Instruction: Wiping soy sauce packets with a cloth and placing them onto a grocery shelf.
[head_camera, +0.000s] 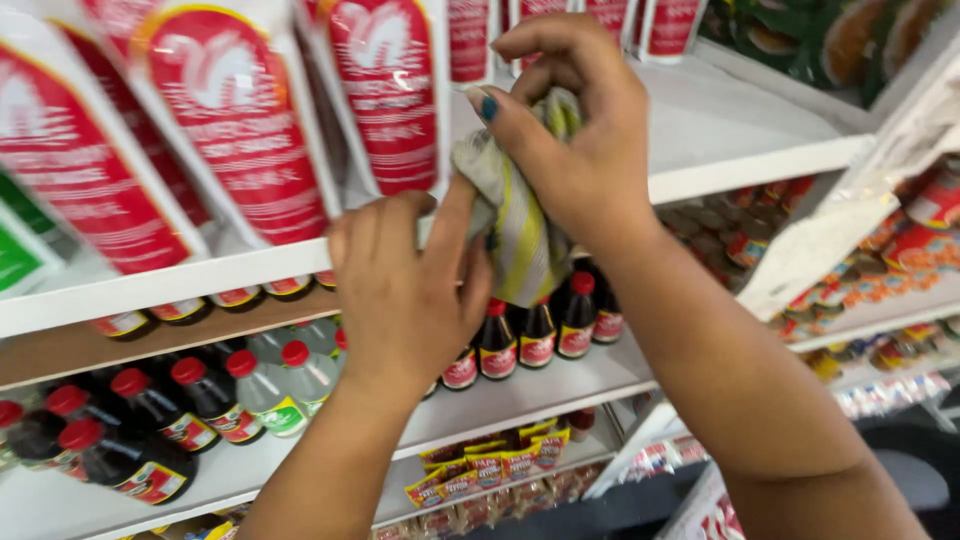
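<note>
Crumpled striped cloth (520, 215), soft folds

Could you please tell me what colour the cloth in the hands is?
The cloth is greyish white with yellow-green stripes, seen in the head view.

Left hand (405, 290) fingertips hidden behind red-white pouch (385, 90). Striped cloth (520, 215) partly covered by right hand (575, 140). Dark bottles (540, 330) behind hands partly hidden. Both forearms cut by bottom edge. Right-side shelf goods (900, 250) blurred.

I see bright, even overhead light, soft shadows under the shelves (760, 150), motion blur upper left, edges stretched and soft
</note>
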